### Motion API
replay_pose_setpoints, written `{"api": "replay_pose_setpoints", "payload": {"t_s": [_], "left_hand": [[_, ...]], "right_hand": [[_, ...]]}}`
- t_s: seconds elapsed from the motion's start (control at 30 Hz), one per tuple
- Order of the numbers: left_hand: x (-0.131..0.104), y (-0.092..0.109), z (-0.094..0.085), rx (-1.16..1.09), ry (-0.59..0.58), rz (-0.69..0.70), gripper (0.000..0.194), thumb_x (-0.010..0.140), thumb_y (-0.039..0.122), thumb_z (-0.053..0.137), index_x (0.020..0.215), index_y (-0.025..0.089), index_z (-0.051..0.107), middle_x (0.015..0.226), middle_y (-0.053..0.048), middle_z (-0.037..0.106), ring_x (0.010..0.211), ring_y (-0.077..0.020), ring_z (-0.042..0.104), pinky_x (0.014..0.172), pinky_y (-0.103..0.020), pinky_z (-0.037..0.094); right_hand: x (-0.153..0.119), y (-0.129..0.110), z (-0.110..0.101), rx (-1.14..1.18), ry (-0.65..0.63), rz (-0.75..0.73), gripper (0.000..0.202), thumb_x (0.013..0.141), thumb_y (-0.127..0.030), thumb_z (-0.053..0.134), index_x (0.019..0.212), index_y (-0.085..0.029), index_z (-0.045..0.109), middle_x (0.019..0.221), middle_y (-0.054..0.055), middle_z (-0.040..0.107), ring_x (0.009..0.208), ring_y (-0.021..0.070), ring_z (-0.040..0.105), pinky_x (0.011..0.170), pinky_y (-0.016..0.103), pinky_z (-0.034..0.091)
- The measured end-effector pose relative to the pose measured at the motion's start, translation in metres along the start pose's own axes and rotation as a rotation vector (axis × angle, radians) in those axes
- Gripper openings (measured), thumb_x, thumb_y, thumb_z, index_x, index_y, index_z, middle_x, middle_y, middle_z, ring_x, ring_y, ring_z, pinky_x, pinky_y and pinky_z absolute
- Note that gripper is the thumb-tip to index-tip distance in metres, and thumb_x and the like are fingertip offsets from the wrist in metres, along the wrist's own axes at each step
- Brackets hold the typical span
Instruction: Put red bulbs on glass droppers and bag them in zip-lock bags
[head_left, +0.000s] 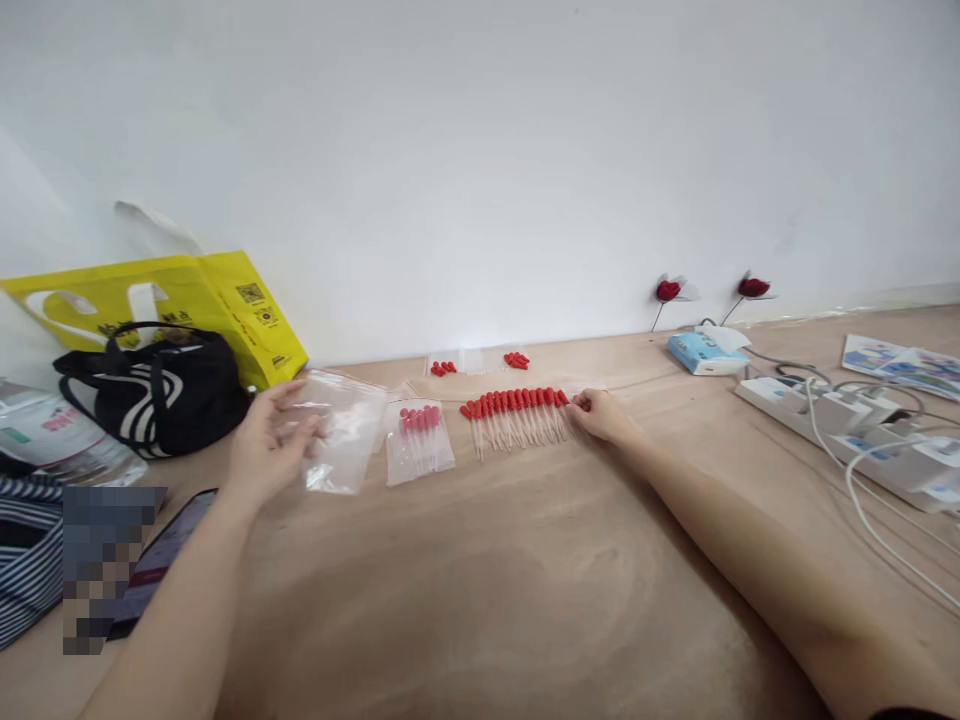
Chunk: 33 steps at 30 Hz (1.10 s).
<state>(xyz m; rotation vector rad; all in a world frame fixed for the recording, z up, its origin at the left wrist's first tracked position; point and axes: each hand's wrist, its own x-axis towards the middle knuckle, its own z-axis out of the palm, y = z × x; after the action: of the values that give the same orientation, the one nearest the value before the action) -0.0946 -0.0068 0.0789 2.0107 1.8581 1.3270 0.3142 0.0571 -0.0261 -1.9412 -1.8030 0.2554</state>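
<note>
My left hand (274, 440) pinches the left edge of a clear plastic zip bag (345, 435), which is held up at a tilt. To its right, a second clear bag (420, 445) with several red-tipped sticks inside lies on the table. A row of red-tipped sticks (517, 415) lies side by side in the middle. At the row's right end, my right hand (596, 413) has its fingers closed by the last red tip; the fingers hide what they hold, if anything.
Small bags with red tips (444, 368) lie by the wall. A black bag (165, 390), yellow bag (262, 320), bottle (67, 435) and phone (161, 560) are left. A tissue pack (697, 355), power strip (840, 430), cables and two dark red flowers (667, 291) are right.
</note>
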Motion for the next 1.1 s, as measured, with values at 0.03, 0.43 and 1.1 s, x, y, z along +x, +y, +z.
{"api": "replay_pose_setpoints", "payload": {"t_s": [0.03,0.43,1.1], "left_hand": [[-0.002,0.008,0.003,-0.151,-0.125,0.015,0.047,0.076,0.026,0.050,0.120,0.024,0.034,0.105,-0.004,0.049,0.059,-0.0086,0.056,0.047,-0.019,0.045],[-0.064,0.060,0.095,0.098,-0.694,0.523,0.024,0.078,0.025,0.052,0.101,0.020,0.054,0.110,-0.008,0.049,0.107,-0.0242,0.045,0.092,-0.044,0.036],[-0.096,0.066,0.116,0.098,-0.816,0.501,0.056,0.082,0.046,0.044,0.130,0.020,0.032,0.136,-0.009,0.034,0.126,-0.0246,0.028,0.104,-0.046,0.023]], "right_hand": [[0.001,-0.001,-0.001,-0.008,-0.008,0.015,0.020,0.074,-0.032,0.050,0.078,-0.016,0.061,0.077,0.005,0.066,0.071,0.0134,0.058,0.062,0.021,0.039],[0.011,-0.034,-0.006,-0.079,-0.075,0.217,0.020,0.073,-0.028,0.051,0.074,-0.011,0.062,0.084,0.018,0.064,0.088,0.0262,0.058,0.074,0.032,0.040],[-0.089,-0.051,0.013,1.293,-0.033,0.062,0.056,0.067,-0.044,0.058,0.105,-0.026,0.022,0.064,-0.009,0.051,0.046,0.0092,0.053,0.045,0.022,0.040]]}}
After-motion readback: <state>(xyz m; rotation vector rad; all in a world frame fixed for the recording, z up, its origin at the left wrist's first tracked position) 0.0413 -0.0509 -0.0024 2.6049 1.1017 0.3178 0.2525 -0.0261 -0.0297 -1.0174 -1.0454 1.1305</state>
